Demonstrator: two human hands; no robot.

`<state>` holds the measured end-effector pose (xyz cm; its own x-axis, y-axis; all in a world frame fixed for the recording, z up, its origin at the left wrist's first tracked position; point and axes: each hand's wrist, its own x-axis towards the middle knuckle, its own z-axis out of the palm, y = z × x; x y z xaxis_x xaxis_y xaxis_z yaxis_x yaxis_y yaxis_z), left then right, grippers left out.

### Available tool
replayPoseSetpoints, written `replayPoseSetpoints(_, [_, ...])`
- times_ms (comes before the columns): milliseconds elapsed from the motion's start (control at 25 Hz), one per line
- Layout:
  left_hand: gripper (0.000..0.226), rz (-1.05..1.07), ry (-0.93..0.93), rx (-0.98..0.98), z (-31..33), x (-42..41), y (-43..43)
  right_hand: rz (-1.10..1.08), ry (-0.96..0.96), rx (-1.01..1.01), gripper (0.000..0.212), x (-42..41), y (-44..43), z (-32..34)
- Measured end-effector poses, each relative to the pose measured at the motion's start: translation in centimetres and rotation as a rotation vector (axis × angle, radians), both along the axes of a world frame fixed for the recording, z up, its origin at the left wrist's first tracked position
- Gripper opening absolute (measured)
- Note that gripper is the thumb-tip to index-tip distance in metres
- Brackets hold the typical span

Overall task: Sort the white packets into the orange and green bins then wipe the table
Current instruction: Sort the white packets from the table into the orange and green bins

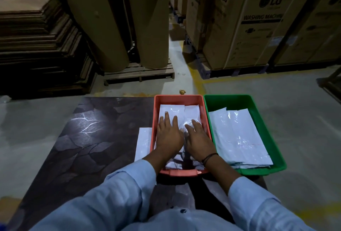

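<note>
WAREHOUSE: The left hand (168, 135) & right hand (198, 138) lay flat in the orange bin (178, 172), fingers straight, slightly spread, pressing the packets (172, 110) down, gripping nothing. Watching remotely, I judged them light, glossy, floppy, prob. slippery; best pinched at an edge. A spare packet (144, 142) lay on the table (92, 138) just left; more filled the green bin (276, 149) alongside.

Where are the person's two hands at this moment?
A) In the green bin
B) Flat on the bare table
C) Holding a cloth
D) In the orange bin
D: the left hand and right hand lie flat, fingers straight, on the white packets inside the orange bin.
</note>
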<state>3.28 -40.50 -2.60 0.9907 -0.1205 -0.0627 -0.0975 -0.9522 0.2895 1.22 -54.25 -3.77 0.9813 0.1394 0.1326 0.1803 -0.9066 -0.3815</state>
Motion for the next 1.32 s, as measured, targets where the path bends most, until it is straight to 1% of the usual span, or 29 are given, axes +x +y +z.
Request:
replayPoseSetpoints(80, [0.066, -0.017, 0.019, 0.033, -1.6, -0.1, 0.1, 0.018, -0.006, -0.023, 0.043, 0.0, -0.1, -0.3])
replayPoseSetpoints(200, [0.082, -0.006, 0.018, 0.043, -3.1, 0.0, 0.2, 0.035, 0.024, -0.088, 0.044, 0.3, -0.1, -0.9])
replayPoseSetpoints(240, [0.084, -0.006, 0.021, 0.045, -3.5, 0.1, 0.2, 0.035, 0.022, -0.109, 0.043, 0.4, -0.1, -1.1])
replayPoseSetpoints(440, [0.07, 0.004, 0.081, 0.067, -4.3, 0.5, 0.1, 0.024, 0.058, -0.184, 0.044, 0.0, 0.4, -1.5])
replayPoseSetpoints(600, [0.07, -0.029, 0.119, 0.054, -3.9, 0.6, 0.4, -0.001, 0.043, -0.198, 0.04, -0.1, 0.8, -1.9])
replayPoseSetpoints(720, [0.067, -0.074, 0.159, 0.011, -2.4, 0.9, 1.0, -0.02, 0.066, -0.152, 0.042, -0.2, 1.1, -1.6])
replayPoseSetpoints(760, [0.064, -0.092, 0.138, -0.004, -1.4, 0.8, 1.4, -0.028, 0.059, -0.138, 0.042, -0.2, 1.2, -1.4])
replayPoseSetpoints(800, [0.061, -0.109, 0.081, -0.036, -0.5, 0.8, 1.9, -0.036, 0.031, -0.13, 0.043, -0.2, 1.4, -1.1])
replayPoseSetpoints(880, [0.053, -0.123, -0.09, -0.169, 1.5, 0.4, 3.3, -0.037, -0.027, -0.083, 0.044, 0.0, 2.3, -0.2])
replayPoseSetpoints(960, [0.046, -0.08, -0.245, -0.3, 3.0, 0.1, 5.5, -0.014, -0.065, 0.024, 0.045, 0.1, 4.2, 1.1])
replayPoseSetpoints(1000, [0.044, -0.047, -0.275, -0.329, 3.2, 0.1, 7.0, 0.009, -0.074, 0.072, 0.047, 0.2, 5.3, 1.7])
replayPoseSetpoints(1080, [0.044, 0.026, -0.256, -0.303, 2.9, 0.4, 10.4, 0.048, -0.074, 0.123, 0.05, 0.3, 8.1, 3.0])
replayPoseSetpoints(1160, [0.045, 0.11, -0.201, -0.246, 1.5, 0.4, 14.1, 0.112, -0.095, 0.141, 0.051, 0.2, 11.2, 3.6])
replayPoseSetpoints(1240, [0.049, 0.169, -0.141, -0.192, -0.2, -0.2, 17.3, 0.159, -0.076, 0.167, 0.052, 0.0, 14.6, 3.8])
replayPoseSetpoints(1320, [0.061, 0.204, -0.075, -0.123, -2.2, -1.3, 20.2, 0.172, 0.014, 0.179, 0.065, -0.3, 18.0, 3.5])
